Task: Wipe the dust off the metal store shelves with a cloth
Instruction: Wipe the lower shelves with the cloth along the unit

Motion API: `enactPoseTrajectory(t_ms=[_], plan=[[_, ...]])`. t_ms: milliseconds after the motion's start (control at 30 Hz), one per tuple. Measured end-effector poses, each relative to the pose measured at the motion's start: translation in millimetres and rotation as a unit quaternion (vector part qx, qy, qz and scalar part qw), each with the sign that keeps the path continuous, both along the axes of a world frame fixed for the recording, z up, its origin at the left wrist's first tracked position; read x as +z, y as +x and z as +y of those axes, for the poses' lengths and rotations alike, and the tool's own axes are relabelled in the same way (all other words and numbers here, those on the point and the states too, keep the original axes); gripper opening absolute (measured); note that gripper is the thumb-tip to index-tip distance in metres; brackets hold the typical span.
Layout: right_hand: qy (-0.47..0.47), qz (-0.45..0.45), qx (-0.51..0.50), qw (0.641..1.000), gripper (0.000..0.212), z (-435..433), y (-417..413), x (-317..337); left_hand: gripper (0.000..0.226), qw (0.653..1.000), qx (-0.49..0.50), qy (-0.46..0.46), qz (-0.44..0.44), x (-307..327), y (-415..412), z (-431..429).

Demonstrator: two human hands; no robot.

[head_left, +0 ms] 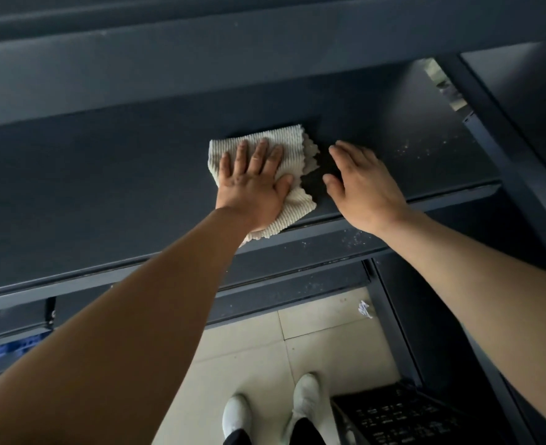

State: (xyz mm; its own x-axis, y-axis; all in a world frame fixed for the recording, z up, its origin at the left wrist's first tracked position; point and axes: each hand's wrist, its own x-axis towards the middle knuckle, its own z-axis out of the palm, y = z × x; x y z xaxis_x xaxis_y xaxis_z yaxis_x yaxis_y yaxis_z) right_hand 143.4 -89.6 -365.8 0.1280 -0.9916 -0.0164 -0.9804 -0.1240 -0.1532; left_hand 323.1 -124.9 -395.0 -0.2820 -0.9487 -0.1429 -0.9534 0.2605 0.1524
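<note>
the left hand (pixel 252 183) lies flat on the ribbed cloth (pixel 292 139), fingers straight and spread, likely so the whole palm presses the fabric onto the metal shelf (pixel 104 187) beneath it. just right of the cloth, the right hand (pixel 363 184) holds nothing, its fingers loose and slightly bent, probably there for balance; whether it touches the metal i cannot tell. further right of the cloth, pale dust specks (pixel 419 149) suggest that stretch is unwiped.

This looks like a shop or stockroom. Tiers of dark metal shelving (pixel 104 194) fill the upper frame, and pale floor tiles (pixel 313 348) show at bottom centre. A black plastic crate (pixel 403 415) sits lower right, a blue crate (pixel 5 348) lower left.
</note>
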Motion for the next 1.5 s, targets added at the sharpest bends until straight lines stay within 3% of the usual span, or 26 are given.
enactPoseTrajectory(t_ms=[200,533,1500], plan=[[0.014,0.011,0.009,1.000,0.054,2.2,18.7,1.2,0.059,0.997,0.071,-0.008,0.003,0.2,43.6,20.2],[0.010,0.018,0.028,0.999,0.060,-1.5,4.3,3.3,0.063,0.991,0.132,-0.012,-0.012,-2.8,7.5,26.9],[-0.030,-0.029,-0.128,0.991,0.051,-9.8,-173.4,1.3,0.060,1.000,-0.021,-0.001,-0.008,2.2,-214.2,-33.0]])
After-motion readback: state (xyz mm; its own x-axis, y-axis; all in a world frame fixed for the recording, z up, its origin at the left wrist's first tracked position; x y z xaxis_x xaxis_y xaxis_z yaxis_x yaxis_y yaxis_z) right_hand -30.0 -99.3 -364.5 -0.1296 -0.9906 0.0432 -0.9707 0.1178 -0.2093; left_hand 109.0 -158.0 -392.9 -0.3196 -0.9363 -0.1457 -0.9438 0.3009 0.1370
